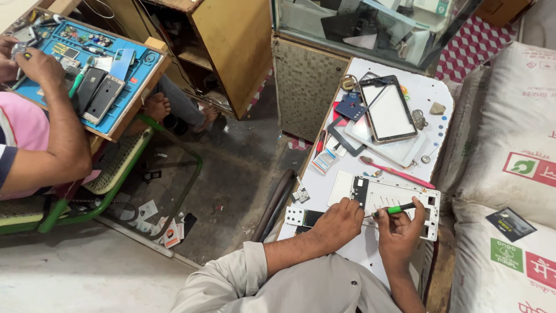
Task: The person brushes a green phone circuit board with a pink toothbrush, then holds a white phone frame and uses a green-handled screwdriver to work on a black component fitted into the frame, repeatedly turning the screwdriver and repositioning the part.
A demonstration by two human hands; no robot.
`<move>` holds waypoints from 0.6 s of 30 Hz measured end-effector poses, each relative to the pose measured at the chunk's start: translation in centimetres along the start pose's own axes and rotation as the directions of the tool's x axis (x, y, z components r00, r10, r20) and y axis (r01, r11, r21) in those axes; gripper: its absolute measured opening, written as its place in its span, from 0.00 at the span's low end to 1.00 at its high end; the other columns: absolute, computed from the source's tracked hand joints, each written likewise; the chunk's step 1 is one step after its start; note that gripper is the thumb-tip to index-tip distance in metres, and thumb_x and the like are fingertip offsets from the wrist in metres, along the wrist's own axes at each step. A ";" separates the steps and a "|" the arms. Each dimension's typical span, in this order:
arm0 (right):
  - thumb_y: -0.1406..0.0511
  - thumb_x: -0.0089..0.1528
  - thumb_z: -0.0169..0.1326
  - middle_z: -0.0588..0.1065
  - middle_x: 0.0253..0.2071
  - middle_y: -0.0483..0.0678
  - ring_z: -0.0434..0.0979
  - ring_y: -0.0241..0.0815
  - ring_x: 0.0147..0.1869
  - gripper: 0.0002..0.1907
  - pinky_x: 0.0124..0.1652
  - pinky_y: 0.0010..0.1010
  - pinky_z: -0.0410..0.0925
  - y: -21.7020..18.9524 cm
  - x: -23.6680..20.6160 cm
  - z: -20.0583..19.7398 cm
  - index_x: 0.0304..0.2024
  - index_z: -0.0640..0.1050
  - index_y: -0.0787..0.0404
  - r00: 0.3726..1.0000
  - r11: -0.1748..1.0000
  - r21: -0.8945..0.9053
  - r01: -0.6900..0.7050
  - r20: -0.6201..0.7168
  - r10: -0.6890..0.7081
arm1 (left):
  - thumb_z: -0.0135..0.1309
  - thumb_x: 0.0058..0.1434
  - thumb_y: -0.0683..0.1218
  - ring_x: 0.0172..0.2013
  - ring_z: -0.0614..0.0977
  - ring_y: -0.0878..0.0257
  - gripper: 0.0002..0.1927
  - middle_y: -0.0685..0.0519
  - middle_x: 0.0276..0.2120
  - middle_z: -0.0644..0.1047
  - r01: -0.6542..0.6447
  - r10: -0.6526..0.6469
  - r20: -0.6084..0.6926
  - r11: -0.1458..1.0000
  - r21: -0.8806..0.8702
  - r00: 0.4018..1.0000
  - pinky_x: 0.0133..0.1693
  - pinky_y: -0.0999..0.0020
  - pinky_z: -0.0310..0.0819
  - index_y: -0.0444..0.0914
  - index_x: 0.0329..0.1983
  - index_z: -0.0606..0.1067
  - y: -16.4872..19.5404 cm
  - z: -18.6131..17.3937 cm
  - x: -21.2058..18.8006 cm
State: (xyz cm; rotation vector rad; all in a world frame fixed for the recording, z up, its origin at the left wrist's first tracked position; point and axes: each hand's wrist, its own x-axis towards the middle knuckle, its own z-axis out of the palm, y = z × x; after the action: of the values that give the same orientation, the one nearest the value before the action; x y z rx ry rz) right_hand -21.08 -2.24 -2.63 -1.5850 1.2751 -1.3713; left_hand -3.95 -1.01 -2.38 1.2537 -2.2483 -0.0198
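Head view — right hand (401, 227) pinching green screwdriver (394, 209), left hand (337, 223) pressed flat beside it — both over white tablet frame (431, 215).

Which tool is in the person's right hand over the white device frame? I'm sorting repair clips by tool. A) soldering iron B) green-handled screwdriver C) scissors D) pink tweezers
B: the right hand grips a green-handled screwdriver over the white device frame; the left hand steadies it.

The person wears a light grey-beige shirt with a small dark button; the left sleeve (231, 272) is rolled above the wrist. Both forearms and hands are bare.
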 end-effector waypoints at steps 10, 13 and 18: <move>0.76 0.67 0.53 0.77 0.43 0.56 0.78 0.37 0.45 0.37 0.47 0.28 0.75 -0.1 0.1 0.1 0.74 0.51 0.64 1.000 0.999 0.028 -0.018 0.001 0.018 | 0.55 0.53 0.41 0.38 0.74 0.55 0.06 0.48 0.33 0.70 0.011 -0.012 -0.056 1.000 -0.017 0.998 0.35 0.61 0.70 0.36 0.31 0.70 0.2 -0.7 0.0; 0.76 0.67 0.53 0.78 0.43 0.57 0.78 0.37 0.45 0.37 0.46 0.27 0.74 -0.2 0.1 0.1 0.74 0.51 0.64 1.000 1.000 0.008 -0.020 -0.001 0.020 | 0.56 0.54 0.41 0.37 0.74 0.54 0.06 0.48 0.32 0.69 0.040 -0.042 -0.090 0.999 -0.033 0.995 0.36 0.61 0.69 0.37 0.31 0.69 0.4 -0.8 0.0; 0.76 0.67 0.53 0.78 0.43 0.56 0.79 0.37 0.45 0.38 0.47 0.28 0.74 -0.3 0.3 0.2 0.75 0.51 0.63 0.999 0.997 0.057 -0.048 -0.001 0.048 | 0.56 0.58 0.40 0.37 0.73 0.53 0.07 0.48 0.33 0.69 0.064 -0.092 -0.185 0.986 -0.155 0.978 0.38 0.59 0.70 0.37 0.33 0.69 0.0 -1.3 0.1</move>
State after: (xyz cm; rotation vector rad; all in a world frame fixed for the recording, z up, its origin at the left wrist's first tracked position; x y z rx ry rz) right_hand -20.79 -2.43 -2.29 -1.5054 1.2562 -1.3680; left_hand -3.41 -0.77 -1.24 1.2096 -1.9949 -0.0909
